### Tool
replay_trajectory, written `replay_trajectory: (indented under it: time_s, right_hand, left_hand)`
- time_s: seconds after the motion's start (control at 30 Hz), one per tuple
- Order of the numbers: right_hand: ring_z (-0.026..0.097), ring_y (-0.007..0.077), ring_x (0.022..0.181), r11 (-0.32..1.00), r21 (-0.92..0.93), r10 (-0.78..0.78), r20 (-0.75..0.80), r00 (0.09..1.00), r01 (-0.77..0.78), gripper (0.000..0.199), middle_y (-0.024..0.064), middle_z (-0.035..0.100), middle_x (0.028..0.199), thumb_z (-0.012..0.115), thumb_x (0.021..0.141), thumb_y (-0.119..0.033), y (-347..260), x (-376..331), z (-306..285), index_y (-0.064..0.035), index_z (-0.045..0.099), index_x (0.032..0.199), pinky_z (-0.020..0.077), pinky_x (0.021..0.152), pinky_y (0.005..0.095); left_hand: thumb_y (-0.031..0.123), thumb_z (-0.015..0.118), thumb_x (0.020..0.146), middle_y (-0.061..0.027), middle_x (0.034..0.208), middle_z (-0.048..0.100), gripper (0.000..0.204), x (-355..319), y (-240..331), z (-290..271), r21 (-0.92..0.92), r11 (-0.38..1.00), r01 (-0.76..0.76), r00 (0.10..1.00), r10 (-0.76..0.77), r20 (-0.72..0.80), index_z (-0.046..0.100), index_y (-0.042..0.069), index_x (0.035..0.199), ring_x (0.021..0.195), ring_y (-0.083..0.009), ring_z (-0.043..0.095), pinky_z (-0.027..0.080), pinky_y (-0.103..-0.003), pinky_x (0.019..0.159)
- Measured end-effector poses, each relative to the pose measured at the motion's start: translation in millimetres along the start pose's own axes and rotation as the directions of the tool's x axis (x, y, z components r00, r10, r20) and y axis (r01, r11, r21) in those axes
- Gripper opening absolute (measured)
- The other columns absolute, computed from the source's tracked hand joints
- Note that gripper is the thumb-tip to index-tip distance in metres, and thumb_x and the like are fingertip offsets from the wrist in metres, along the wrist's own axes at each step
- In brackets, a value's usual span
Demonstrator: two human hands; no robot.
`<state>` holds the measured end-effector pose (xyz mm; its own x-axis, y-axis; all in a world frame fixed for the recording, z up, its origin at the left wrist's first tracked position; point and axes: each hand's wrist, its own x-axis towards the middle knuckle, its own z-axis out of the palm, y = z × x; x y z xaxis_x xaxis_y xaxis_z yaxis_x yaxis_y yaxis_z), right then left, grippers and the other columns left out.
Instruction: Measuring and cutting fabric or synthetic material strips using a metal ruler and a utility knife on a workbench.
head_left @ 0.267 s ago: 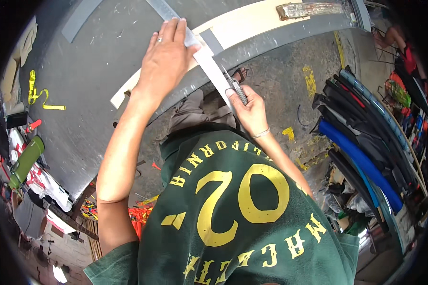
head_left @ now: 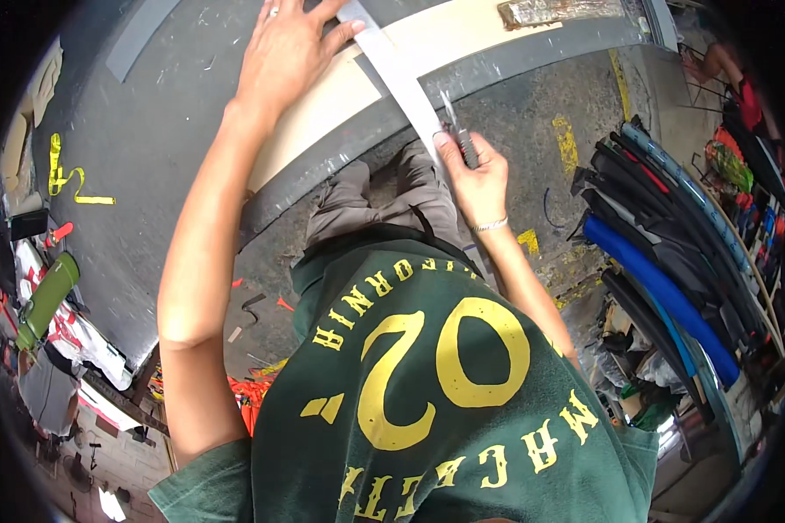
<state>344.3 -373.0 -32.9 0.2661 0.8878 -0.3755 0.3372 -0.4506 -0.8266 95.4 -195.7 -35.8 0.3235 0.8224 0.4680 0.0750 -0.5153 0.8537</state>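
Observation:
A long silvery metal ruler (head_left: 394,65) slants from the far side of the table across its near edge. My left hand (head_left: 288,57) is spread out at the far edge of the view, some fingertips cut off, with its thumb touching the ruler's side. In my right hand (head_left: 478,179) is a utility knife (head_left: 467,144) with a grey grip, its blade pointing away from me. That hand's thumb rests against the ruler's near part. Beneath the ruler lies a pale cream sheet (head_left: 318,113), and a dark grey strip (head_left: 373,74) crosses it left of the ruler.
The dark table (head_left: 166,131) bears a yellow strap (head_left: 83,199) on the left and a tape-wrapped bar (head_left: 563,12) at the far right. A green roll (head_left: 48,301) sits at the left edge. Dark and blue material rolls (head_left: 663,288) stand to the right.
My left hand has slid away from me and left. The ruler has shifted right past the dark grey strip, and my right hand with the knife has moved slightly right and away.

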Motion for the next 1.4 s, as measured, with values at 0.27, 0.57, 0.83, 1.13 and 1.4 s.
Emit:
replay_trajectory:
  time_s: [0.27, 0.57, 0.83, 1.13, 1.4]
  right_hand:
    - [0.053, 0.0106, 0.059, 0.987, -0.162, 0.009, 0.001, 1.000, -0.009, 0.032, 0.0110, 0.059, 0.062, 0.080, 0.091, -0.032, 16, 24, -8, -0.0012, 0.070, 0.089, 0.0460, 0.058, 0.0336]
    - [0.045, 0.0027, 0.064, 0.995, -0.094, 0.028, 0.030, 0.999, -0.025, 0.030, -0.0072, 0.055, 0.065, 0.081, 0.091, -0.023, -10, 39, 3, 0.0005, 0.068, 0.079, 0.0392, 0.056, 0.0248]
    - [0.047, 0.0021, 0.063, 1.000, -0.017, 0.012, -0.001, 1.000, -0.012, 0.030, -0.0071, 0.059, 0.067, 0.086, 0.087, -0.024, -12, 44, 10, -0.0021, 0.068, 0.076, 0.0395, 0.055, 0.0231]
    - [0.046, 0.0014, 0.062, 0.999, -0.002, 0.045, -0.010, 0.999, -0.045, 0.033, -0.0078, 0.058, 0.064, 0.090, 0.084, -0.026, -6, 45, 12, -0.0040, 0.067, 0.074, 0.0400, 0.055, 0.0222]
    - [0.046, 0.0019, 0.061, 0.999, -0.003, 0.049, -0.025, 0.998, -0.049, 0.035, -0.0073, 0.058, 0.064, 0.091, 0.082, -0.028, -6, 45, 12, -0.0040, 0.067, 0.074, 0.0407, 0.056, 0.0225]
  left_hand:
    - [0.038, 0.071, 0.091, -0.0272, 0.157, 0.039, 0.055, 24, -13, -4, 0.736, 0.666, 0.119, 0.899, -0.386, 0.205, 0.062, 0.020, 0.143, 0.148, -0.0474, 0.034, 0.022, -0.059, 0.125]
    - [0.055, 0.068, 0.090, -0.0213, 0.151, 0.046, 0.064, 22, -17, -4, 0.879, 0.477, 0.003, 0.891, -0.401, 0.214, 0.060, 0.023, 0.144, 0.142, -0.0420, 0.042, 0.025, -0.055, 0.124]
    - [0.068, 0.065, 0.090, -0.0129, 0.136, 0.060, 0.060, 20, -22, 0, 0.887, 0.443, -0.128, 0.966, -0.148, 0.214, 0.071, 0.021, 0.128, 0.129, -0.0365, 0.053, 0.034, -0.050, 0.118]
    - [0.053, 0.077, 0.081, -0.0278, 0.158, 0.036, 0.076, 34, 4, 0, 0.820, 0.558, 0.123, 0.850, -0.486, 0.203, 0.058, 0.021, 0.147, 0.149, -0.0453, 0.032, 0.016, -0.058, 0.127]
    - [0.053, 0.078, 0.080, -0.0268, 0.158, 0.037, 0.076, 32, 0, 0, 0.812, 0.572, 0.115, 0.870, -0.453, 0.195, 0.058, 0.021, 0.146, 0.149, -0.0440, 0.033, 0.017, -0.058, 0.127]
